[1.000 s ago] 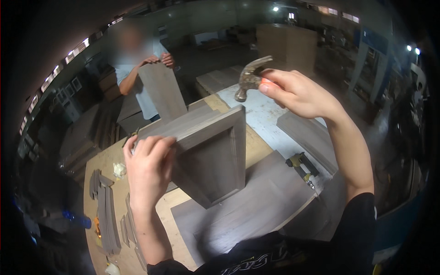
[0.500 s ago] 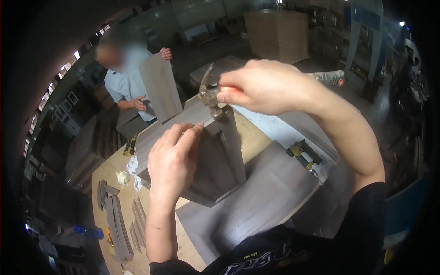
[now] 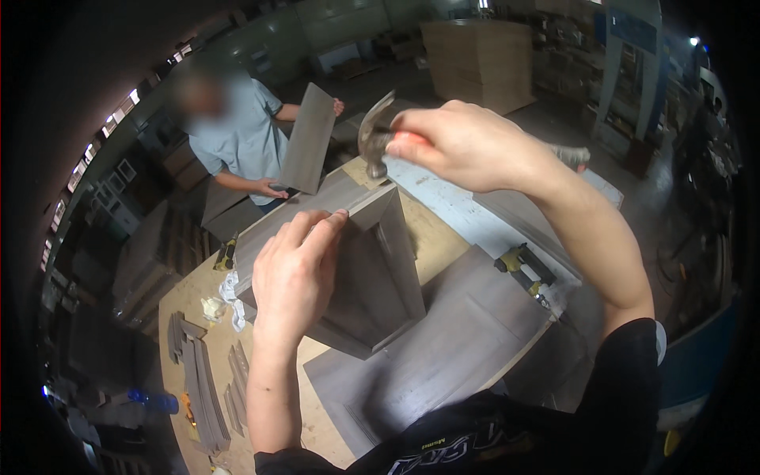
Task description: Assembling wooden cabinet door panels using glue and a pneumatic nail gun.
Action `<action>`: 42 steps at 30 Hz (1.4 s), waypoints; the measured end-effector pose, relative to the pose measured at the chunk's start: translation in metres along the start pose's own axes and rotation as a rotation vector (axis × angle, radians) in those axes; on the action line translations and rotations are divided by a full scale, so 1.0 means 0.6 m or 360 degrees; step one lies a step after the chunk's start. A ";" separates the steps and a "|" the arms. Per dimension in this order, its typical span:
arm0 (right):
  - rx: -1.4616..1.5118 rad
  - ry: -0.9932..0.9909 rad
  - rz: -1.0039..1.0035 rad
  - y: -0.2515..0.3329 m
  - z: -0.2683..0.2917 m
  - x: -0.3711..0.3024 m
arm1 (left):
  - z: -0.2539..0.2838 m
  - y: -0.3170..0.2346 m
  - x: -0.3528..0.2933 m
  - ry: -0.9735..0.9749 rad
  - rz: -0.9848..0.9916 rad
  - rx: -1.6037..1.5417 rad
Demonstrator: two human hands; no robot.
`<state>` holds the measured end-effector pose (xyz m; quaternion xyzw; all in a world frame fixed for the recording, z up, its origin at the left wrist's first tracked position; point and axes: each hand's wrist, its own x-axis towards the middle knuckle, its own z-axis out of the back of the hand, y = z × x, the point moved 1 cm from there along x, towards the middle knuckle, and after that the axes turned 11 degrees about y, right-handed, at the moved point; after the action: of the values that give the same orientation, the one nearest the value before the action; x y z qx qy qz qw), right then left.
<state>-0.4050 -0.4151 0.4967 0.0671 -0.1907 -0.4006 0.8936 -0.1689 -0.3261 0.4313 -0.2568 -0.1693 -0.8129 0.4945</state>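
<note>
A claw hammer [image 3: 372, 141] is gripped near its head by my right hand [image 3: 467, 149], its handle reaching out behind my wrist. The hammer head hangs a little above the top edge of a grey-brown wooden cabinet piece [image 3: 376, 273] with a framed panel face, tilted up on the table. My left hand [image 3: 291, 269] wraps over that top edge, fingertips on the rim close to the corner. My palm hides part of the wood. Below it, another grey framed panel [image 3: 463, 336] lies flat.
Across the table a person [image 3: 241, 134] holds a grey board [image 3: 309, 141]. A nail gun [image 3: 524, 273] lies at the right, another tool [image 3: 226, 252] at the left. Wood strips [image 3: 202, 388] and crumpled white paper [image 3: 229, 293] lie on the tan tabletop [image 3: 178, 305]. Cartons [image 3: 479, 63] stand behind.
The hammer has risen off the wood edge and moved slightly right and up. My left hand stays nearly in place. The other person's board has shifted right and tilted, now held with both hands.
</note>
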 end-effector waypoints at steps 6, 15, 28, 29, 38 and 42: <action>0.0605 -0.0294 -0.0102 -0.101 -0.059 -0.074 | 0.021 0.087 -0.053 0.0020 0.0194 -0.0085; 0.1616 -0.0033 -0.0867 -0.158 -0.429 -0.285 | -0.031 0.291 -0.137 -0.0267 0.0618 -0.0931; 0.1717 0.0119 -0.1071 -0.162 -0.538 -0.407 | -0.063 0.302 -0.144 -0.0592 0.0545 -0.1011; 0.1708 0.0142 -0.1050 -0.161 -0.532 -0.405 | -0.067 0.290 -0.151 -0.0645 0.0578 -0.1067; 0.1442 0.0159 -0.0853 -0.128 -0.468 -0.345 | -0.059 0.228 -0.213 -0.0669 0.0584 -0.1097; 0.1744 0.0127 -0.0777 -0.093 -0.388 -0.255 | -0.067 0.167 -0.204 -0.0978 0.0692 -0.1248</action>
<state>-0.4444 -0.3468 0.2236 0.5747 -0.3149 -0.4348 0.6176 -0.0431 -0.3048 0.3293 -0.6769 0.0669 -0.5817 0.4461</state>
